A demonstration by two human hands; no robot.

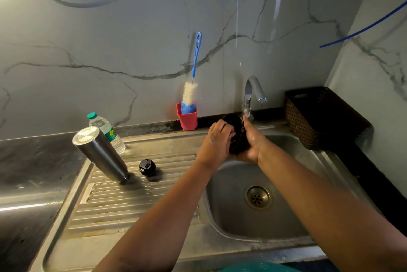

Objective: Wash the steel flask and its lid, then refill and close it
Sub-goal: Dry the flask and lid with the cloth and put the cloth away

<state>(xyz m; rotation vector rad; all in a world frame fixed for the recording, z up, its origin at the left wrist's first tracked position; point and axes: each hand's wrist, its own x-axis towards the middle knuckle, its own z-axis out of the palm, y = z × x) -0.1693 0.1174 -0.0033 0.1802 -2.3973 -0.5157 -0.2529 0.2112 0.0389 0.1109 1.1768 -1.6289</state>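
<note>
Round steel sink basin (229, 216): nearest you. Your left hand (217, 139) and right hand (253, 141): both clasp a dark round lid (236, 137) under the curved steel tap (251, 95). Cylindrical steel flask (100, 154): upside down on the ribbed drainboard (123, 203), small black cap (147, 167) beside it. Red cup (187, 118): behind, by the wall.

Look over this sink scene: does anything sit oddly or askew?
Yes. The silver steel flask stands upside down on the ribbed steel draining board, mouth down and leaning. That fits draining after a wash, so nothing looks spilled or damaged.
</note>
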